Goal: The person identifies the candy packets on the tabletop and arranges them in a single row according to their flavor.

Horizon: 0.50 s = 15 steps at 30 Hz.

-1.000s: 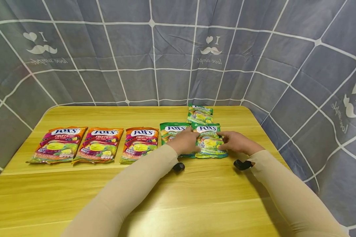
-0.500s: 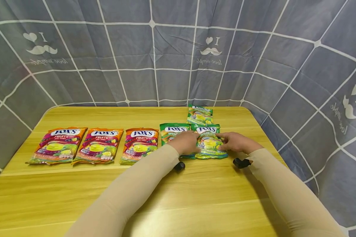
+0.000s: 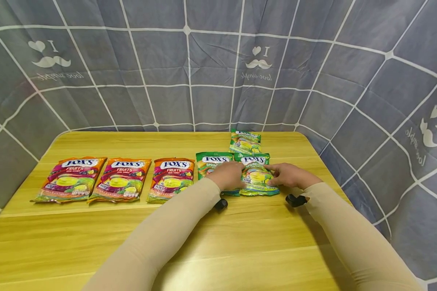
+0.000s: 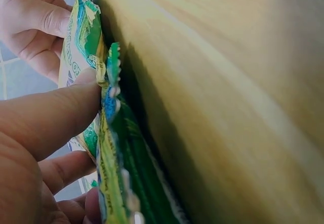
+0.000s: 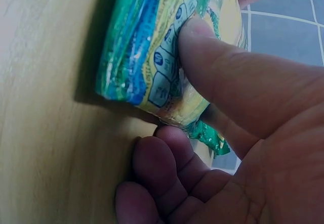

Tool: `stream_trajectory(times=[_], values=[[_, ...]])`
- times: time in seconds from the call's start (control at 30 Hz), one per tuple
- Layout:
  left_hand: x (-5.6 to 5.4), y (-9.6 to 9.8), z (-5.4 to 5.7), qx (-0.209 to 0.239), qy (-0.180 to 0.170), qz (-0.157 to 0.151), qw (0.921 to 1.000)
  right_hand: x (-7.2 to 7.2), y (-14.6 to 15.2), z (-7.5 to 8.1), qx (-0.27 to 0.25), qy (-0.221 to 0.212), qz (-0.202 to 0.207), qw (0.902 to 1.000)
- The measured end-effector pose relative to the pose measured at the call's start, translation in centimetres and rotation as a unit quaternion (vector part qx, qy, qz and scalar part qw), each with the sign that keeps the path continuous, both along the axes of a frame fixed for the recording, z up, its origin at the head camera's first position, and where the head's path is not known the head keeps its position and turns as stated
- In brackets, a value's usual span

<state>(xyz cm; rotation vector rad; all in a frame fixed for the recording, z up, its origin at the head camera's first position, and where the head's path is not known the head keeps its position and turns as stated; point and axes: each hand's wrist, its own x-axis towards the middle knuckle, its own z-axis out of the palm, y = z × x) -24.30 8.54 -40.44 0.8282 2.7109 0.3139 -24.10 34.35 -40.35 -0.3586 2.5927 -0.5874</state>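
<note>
Two green FOX'S candy bags lie side by side under the hands in the head view. My left hand (image 3: pixel 226 176) lies over the left green candy bag (image 3: pixel 205 162), its fingertips meeting the left edge of the right green candy bag (image 3: pixel 255 177). Seen from the left wrist, the thumb (image 4: pixel 55 110) is stretched out against the bags where they meet. At the other side, my right hand (image 3: pixel 291 176) pinches the right bag's edge. Its thumb (image 5: pixel 228 72) presses the printed front while the other fingertips (image 5: pixel 154 158) sit low at the side, partly tucked beneath.
A third green candy bag (image 3: pixel 245 141) lies behind, close to the table's back edge. To the left, three orange-and-purple candy bags (image 3: pixel 71 180) form a row on the wooden table (image 3: pixel 204 250). A grey checked curtain (image 3: pixel 215 56) encloses the back and sides.
Both hands stay at the green candy bags with only tiny shifts. The right fingers have moved slightly at the bag's edge; the bags keep their places.
</note>
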Motion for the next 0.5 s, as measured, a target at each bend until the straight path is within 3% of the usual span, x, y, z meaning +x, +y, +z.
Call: stream_trajectory(times=[0.5], values=[[-0.16,0.12,-0.19,0.003,-0.001,0.002,1.0000,0.16,-0.19,0.21,0.007,-0.003,-0.002,1.0000]])
